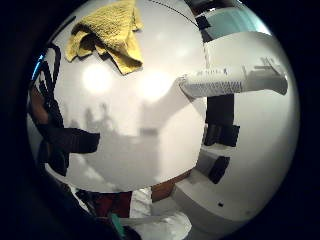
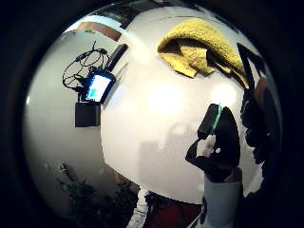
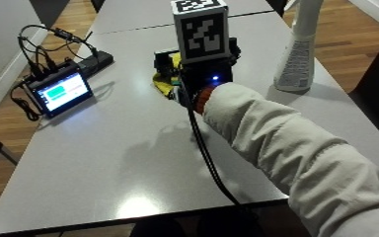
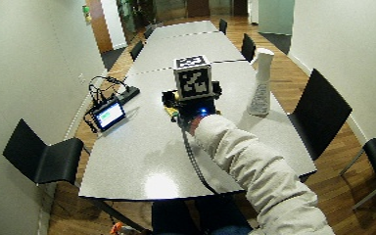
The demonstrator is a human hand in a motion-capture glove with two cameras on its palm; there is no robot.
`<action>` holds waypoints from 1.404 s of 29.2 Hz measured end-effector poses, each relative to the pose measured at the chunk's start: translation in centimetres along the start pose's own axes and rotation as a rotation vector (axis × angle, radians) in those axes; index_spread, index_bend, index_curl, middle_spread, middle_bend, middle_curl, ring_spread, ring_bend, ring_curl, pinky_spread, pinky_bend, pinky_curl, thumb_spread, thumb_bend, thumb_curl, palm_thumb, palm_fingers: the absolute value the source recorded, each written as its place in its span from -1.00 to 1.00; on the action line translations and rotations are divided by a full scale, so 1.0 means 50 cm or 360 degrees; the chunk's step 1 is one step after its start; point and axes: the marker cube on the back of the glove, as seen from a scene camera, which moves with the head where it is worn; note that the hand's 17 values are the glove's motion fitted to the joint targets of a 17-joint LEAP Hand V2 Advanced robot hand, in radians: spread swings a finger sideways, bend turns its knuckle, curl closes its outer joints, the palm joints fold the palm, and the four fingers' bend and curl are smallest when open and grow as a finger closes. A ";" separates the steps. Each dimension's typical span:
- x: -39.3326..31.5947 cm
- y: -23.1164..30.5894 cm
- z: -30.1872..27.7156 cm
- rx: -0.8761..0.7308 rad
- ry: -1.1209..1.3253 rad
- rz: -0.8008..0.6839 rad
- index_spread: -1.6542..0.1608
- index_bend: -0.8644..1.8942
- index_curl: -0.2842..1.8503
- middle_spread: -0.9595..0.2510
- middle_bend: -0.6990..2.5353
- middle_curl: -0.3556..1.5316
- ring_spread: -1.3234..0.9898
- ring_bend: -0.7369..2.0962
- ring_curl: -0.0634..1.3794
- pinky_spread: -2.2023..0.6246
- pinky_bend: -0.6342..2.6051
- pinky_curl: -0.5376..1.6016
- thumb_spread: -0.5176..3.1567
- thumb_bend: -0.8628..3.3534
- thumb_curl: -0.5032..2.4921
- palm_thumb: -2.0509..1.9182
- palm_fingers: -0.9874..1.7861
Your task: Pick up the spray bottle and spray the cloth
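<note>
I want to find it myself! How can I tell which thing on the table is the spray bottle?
Start at the long grey table. Go to the edge across from the small lit screen, beyond the gloved right hand. The spray bottle stands upright there, alone: tall and white with small print on its side, unlike the crumpled yellow cloth lying by the hand.

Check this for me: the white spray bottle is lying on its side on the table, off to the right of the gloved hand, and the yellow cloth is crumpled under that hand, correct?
Not quite. The spray bottle stands upright on the table, as the outside view shows. The rest holds: it is to the right of the gloved hand, and the yellow cloth lies crumpled beneath that hand.
</note>
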 end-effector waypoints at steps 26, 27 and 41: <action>0.061 0.109 -0.039 0.0171 -0.0496 -0.0203 0.60 -0.24 -0.42 0.43 -0.21 -0.21 0.01 0.10 -0.32 0.39 -0.05 -0.09 -0.26 -0.46 -0.40 0.43 0.65; 0.083 0.145 -0.044 0.0247 -0.0744 -0.0289 0.60 -0.24 -0.41 0.43 -0.21 -0.21 0.01 0.09 -0.32 0.39 -0.07 -0.09 -0.26 -0.46 -0.40 0.43 0.63; 0.426 0.217 0.026 0.1313 -0.2030 0.0040 0.52 -0.26 -0.36 0.44 -0.26 -0.17 0.01 -0.10 -0.36 0.46 -0.42 -0.20 -0.24 -0.50 -0.36 0.48 -0.02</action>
